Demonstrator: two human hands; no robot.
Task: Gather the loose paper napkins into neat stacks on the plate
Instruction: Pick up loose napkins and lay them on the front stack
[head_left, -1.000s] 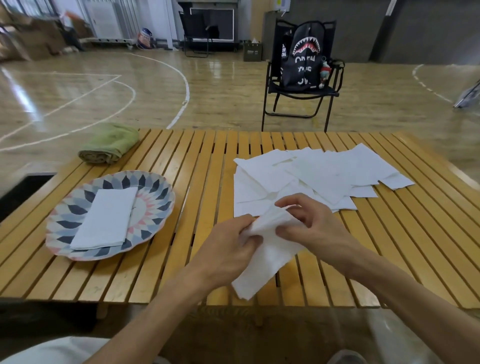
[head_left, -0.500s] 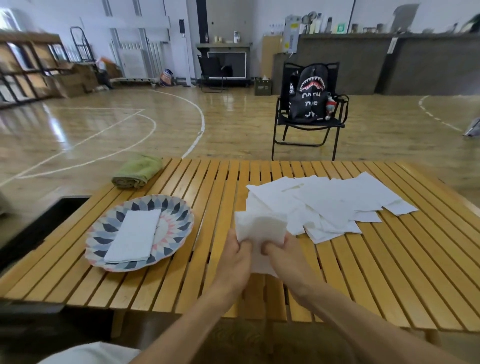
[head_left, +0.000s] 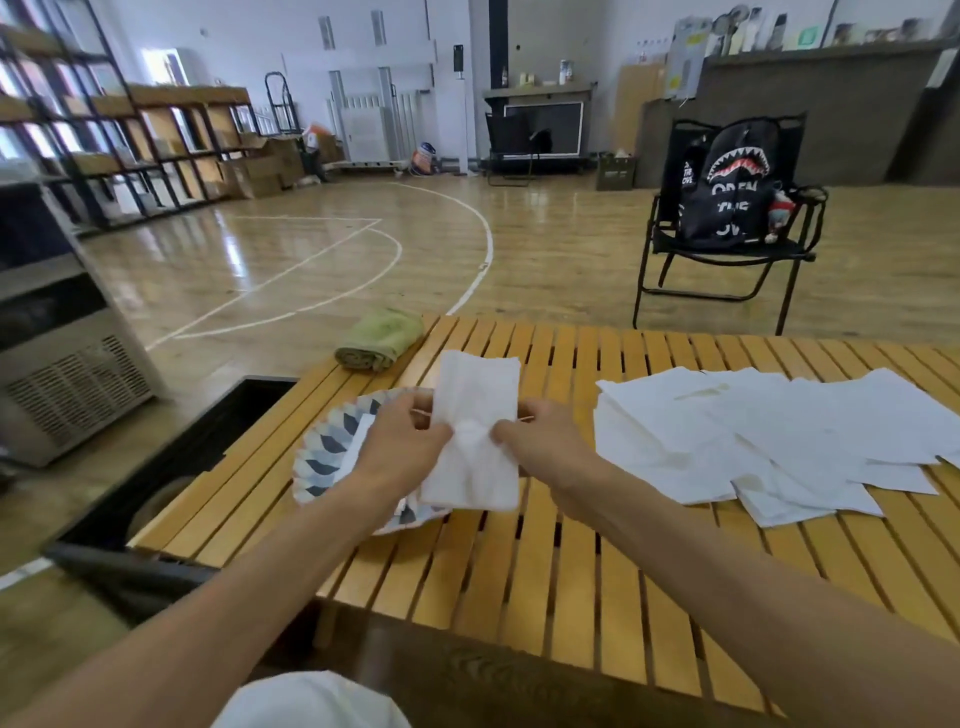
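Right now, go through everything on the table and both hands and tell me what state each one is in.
Left hand: pinching the folded napkin's left edge.
Right hand: pinching its right edge.
Folded napkin: held up, partly over the plate.
Plate: on the table, a napkin already on it, mostly hidden.
Loose napkins: spread flat, overlapping, unstacked.
Green towel: rolled, untouched at the far edge.

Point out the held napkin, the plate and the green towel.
held napkin (head_left: 478, 395), head view, upper middle of the sheet.
plate (head_left: 322, 457), head view, patterned left rim.
green towel (head_left: 382, 338), head view, middle of the roll.
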